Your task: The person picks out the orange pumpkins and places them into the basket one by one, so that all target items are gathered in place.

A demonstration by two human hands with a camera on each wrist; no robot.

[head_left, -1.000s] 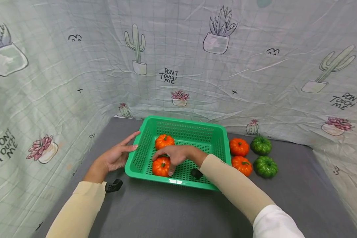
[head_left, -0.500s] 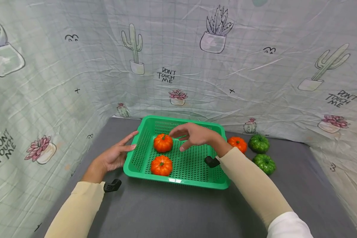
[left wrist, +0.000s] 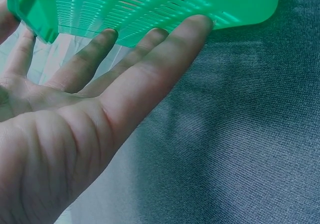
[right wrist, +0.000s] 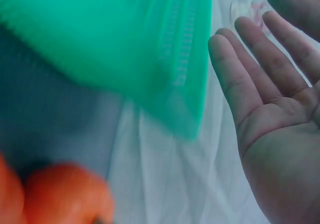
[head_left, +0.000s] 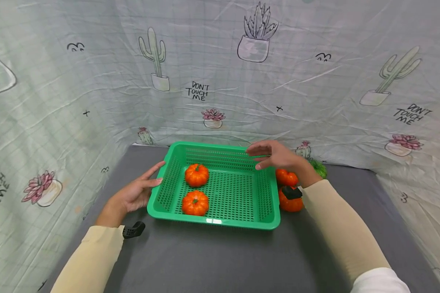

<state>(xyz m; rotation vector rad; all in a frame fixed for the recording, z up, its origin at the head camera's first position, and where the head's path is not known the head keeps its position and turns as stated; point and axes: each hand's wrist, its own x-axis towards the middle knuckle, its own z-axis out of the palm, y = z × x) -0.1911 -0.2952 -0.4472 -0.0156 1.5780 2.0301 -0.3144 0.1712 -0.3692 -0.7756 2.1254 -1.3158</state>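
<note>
Head view: a rectangular basket (head_left: 238, 223) of glossy green plastic, its walls and floor pierced by rows of slots, sits on the table (head_left: 212, 260). Inside, toward its left end, lie a back orange pumpkin (head_left: 196, 176) and a front orange pumpkin (head_left: 195, 203), both squat, shiny and ribbed. The left hand (head_left: 136, 194) touches that end with its fingers extended. At the back right corner, the right hand (head_left: 278, 155) is loosely spread, with nothing in its hold. Its black wrist camera (head_left: 292, 192) covers part of a near outside pumpkin (head_left: 291, 204), also orange; a far outside pumpkin (head_left: 286, 178) sits behind that, and a green pumpkin (head_left: 320, 169) is half hidden by the wrist. Wrinkled cactus-printed fabric (head_left: 220, 61) hangs behind. Left wrist view adds fingertips against the slotted outer wall and the table's fine weave; right wrist view, blurred around the basket, shows the bare palm.
</note>
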